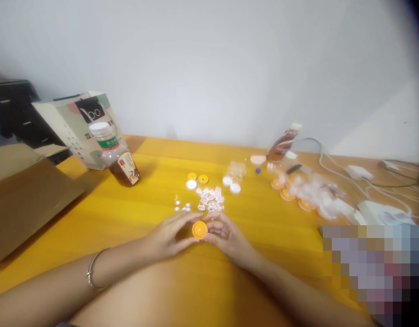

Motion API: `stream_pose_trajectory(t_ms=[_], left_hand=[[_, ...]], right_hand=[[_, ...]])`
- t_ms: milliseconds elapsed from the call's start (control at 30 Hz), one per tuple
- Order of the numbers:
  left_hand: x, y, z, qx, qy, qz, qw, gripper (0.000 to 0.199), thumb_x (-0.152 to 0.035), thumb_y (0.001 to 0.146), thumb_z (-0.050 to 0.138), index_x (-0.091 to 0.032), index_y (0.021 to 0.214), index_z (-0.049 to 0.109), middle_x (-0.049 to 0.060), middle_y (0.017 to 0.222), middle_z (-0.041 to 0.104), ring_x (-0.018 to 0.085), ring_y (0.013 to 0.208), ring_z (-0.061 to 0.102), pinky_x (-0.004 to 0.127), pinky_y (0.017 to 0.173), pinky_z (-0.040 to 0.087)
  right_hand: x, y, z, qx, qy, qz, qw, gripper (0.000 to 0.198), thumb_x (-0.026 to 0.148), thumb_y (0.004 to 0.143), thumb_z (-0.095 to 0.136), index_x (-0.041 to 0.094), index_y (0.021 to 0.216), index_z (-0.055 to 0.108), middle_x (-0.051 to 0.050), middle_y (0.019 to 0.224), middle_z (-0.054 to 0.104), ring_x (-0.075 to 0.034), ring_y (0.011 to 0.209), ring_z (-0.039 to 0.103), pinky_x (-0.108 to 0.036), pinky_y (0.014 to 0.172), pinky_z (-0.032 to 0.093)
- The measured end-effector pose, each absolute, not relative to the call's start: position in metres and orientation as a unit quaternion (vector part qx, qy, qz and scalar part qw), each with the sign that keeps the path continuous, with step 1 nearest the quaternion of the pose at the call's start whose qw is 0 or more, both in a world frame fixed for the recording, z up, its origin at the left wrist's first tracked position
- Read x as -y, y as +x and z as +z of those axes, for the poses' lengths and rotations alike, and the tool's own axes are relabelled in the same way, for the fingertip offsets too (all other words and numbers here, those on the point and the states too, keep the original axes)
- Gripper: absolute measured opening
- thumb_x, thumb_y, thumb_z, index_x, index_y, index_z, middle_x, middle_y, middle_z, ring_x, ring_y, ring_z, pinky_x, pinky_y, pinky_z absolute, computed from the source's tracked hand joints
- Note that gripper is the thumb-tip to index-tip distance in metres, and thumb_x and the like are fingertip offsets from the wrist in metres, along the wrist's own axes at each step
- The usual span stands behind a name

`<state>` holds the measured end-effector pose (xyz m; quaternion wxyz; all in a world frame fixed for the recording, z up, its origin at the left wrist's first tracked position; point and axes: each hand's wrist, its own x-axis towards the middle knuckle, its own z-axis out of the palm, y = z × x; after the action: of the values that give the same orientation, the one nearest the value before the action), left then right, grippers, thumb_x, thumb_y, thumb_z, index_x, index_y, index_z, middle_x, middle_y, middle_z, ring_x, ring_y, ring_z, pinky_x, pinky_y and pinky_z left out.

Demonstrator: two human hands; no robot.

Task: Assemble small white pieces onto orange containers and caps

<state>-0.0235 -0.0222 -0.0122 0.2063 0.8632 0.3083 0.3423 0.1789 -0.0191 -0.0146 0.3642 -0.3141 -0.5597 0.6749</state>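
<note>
So, right hand [231,238] pinches disc [199,230], left hand [167,236] curved.

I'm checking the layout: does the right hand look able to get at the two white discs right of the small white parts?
Likely yes: the white discs lie just beyond the right hand, with bare tabletop between, though it holds the orange disc.

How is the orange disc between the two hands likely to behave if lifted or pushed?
The orange disc is probably light, being small beside the right hand. Its round outline suggests it could roll if stood on edge. It seems likely stiff, since its rim shows no visible bend.
</note>
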Motion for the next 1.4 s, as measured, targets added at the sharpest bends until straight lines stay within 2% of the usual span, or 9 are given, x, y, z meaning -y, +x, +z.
stream_pose_trajectory(t_ms=[167, 267, 367, 467, 700, 833, 967, 1167, 1400], left_hand=[[0.023, -0.023, -0.012, -0.280, 0.872, 0.341, 0.213, 0.050, -0.022, 0.078, 0.059, -0.017, 0.124, 0.040, 0.010, 0.108, 0.059, 0.016, 0.094, 0.057, 0.029, 0.081, 0.049], [0.025, -0.023, -0.011, -0.275, 0.878, 0.329, 0.214, 0.050, -0.023, 0.077, 0.060, -0.018, 0.123, 0.040, 0.008, 0.104, 0.060, 0.015, 0.088, 0.058, 0.026, 0.077, 0.049], [0.027, -0.023, -0.011, -0.288, 0.884, 0.303, 0.209, 0.047, -0.025, 0.077, 0.059, -0.019, 0.120, 0.042, 0.007, 0.099, 0.061, 0.014, 0.085, 0.058, 0.025, 0.075, 0.048], [0.028, -0.023, -0.010, -0.292, 0.892, 0.266, 0.220, 0.042, -0.026, 0.077, 0.058, -0.019, 0.116, 0.045, 0.006, 0.097, 0.061, 0.014, 0.083, 0.058, 0.025, 0.073, 0.048], [0.026, -0.021, -0.013, -0.272, 0.907, 0.230, 0.224, 0.043, -0.024, 0.076, 0.057, -0.019, 0.117, 0.044, 0.007, 0.101, 0.060, 0.016, 0.089, 0.056, 0.029, 0.081, 0.045], [0.027, -0.020, -0.012, -0.270, 0.911, 0.225, 0.218, 0.044, -0.026, 0.079, 0.055, -0.019, 0.120, 0.043, 0.007, 0.096, 0.060, 0.016, 0.086, 0.055, 0.028, 0.079, 0.045], [0.028, -0.020, -0.009, -0.252, 0.917, 0.216, 0.222, 0.043, -0.027, 0.080, 0.055, -0.019, 0.120, 0.042, 0.007, 0.098, 0.060, 0.017, 0.087, 0.055, 0.028, 0.080, 0.045], [0.028, -0.022, -0.006, -0.262, 0.908, 0.235, 0.227, 0.055, -0.038, 0.075, 0.062, -0.019, 0.122, 0.041, 0.009, 0.107, 0.059, 0.019, 0.094, 0.056, 0.031, 0.083, 0.046], [0.015, -0.021, -0.005, -0.345, 0.882, 0.299, 0.120, 0.034, -0.026, 0.085, 0.049, -0.019, 0.117, 0.047, 0.009, 0.112, 0.057, 0.019, 0.104, 0.051, 0.036, 0.092, 0.042]], right_hand=[[0.024, 0.177, -0.014, 0.595, -0.310, 0.655, 0.348, 0.029, 0.031, 0.072, 0.066, 0.022, 0.095, 0.050, -0.001, 0.085, 0.064, -0.013, 0.080, 0.061, -0.029, 0.078, 0.047], [0.028, 0.179, -0.013, 0.633, -0.357, 0.590, 0.352, 0.024, 0.034, 0.075, 0.062, 0.021, 0.092, 0.051, 0.000, 0.074, 0.063, -0.012, 0.066, 0.060, -0.026, 0.066, 0.048], [0.024, 0.188, -0.012, 0.648, -0.417, 0.477, 0.423, 0.020, 0.039, 0.081, 0.052, 0.020, 0.086, 0.054, 0.001, 0.063, 0.058, -0.011, 0.054, 0.053, -0.023, 0.054, 0.043], [0.009, 0.198, -0.012, 0.648, -0.467, 0.362, 0.481, 0.023, 0.039, 0.084, 0.047, 0.019, 0.076, 0.054, 0.001, 0.062, 0.054, -0.011, 0.056, 0.051, -0.023, 0.054, 0.041], [-0.008, 0.204, -0.025, 0.811, -0.430, 0.177, 0.355, 0.028, 0.035, 0.074, 0.062, 0.020, 0.096, 0.053, -0.002, 0.074, 0.055, -0.017, 0.069, 0.053, -0.029, 0.065, 0.045], [-0.004, 0.201, -0.026, 0.863, -0.382, 0.144, 0.296, 0.022, 0.026, 0.078, 0.059, 0.021, 0.098, 0.052, -0.005, 0.084, 0.057, -0.019, 0.080, 0.054, -0.031, 0.072, 0.045], [-0.004, 0.201, -0.025, 0.872, -0.373, 0.134, 0.288, 0.006, 0.018, 0.081, 0.051, 0.020, 0.087, 0.053, -0.005, 0.082, 0.056, -0.018, 0.078, 0.054, -0.030, 0.070, 0.045], [-0.006, 0.200, -0.029, 0.876, -0.350, 0.113, 0.313, 0.010, 0.011, 0.079, 0.050, 0.021, 0.080, 0.053, -0.003, 0.076, 0.056, -0.016, 0.071, 0.054, -0.027, 0.066, 0.044], [-0.005, 0.202, -0.026, 0.884, -0.361, 0.053, 0.292, 0.013, 0.010, 0.081, 0.044, 0.021, 0.079, 0.052, -0.003, 0.071, 0.057, -0.016, 0.067, 0.053, -0.026, 0.062, 0.044]])
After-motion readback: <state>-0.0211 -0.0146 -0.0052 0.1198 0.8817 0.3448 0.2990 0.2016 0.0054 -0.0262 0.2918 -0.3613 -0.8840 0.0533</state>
